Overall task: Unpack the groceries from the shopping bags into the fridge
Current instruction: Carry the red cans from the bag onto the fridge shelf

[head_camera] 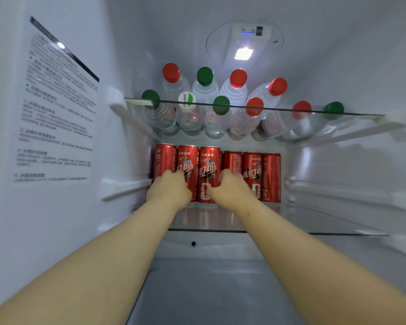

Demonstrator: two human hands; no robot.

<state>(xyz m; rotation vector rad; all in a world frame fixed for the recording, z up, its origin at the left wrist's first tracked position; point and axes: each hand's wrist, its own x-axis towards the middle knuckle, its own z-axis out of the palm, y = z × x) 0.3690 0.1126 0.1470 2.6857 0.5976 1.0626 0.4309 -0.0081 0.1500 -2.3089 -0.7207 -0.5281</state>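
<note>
Six red cola cans (209, 165) stand upright in a row at mid-frame, at the back of the fridge's lower glass shelf (326, 232). The left hand (170, 188) bends its fingers against the two leftmost cans and the right hand (230, 190) against the third and fourth. Whether either truly grips, I cannot tell. This looks like lining the cans up; next, let go and fetch more.

— What is on the left wall?
— A printed instruction sheet (56, 113) with a black bar across its top; the text is too blurred to read.
— And at the far end, high up?
— A lit lamp (243, 53) behind a round clear cover (218, 43), with a small blue display (247, 33) just above it.
</note>
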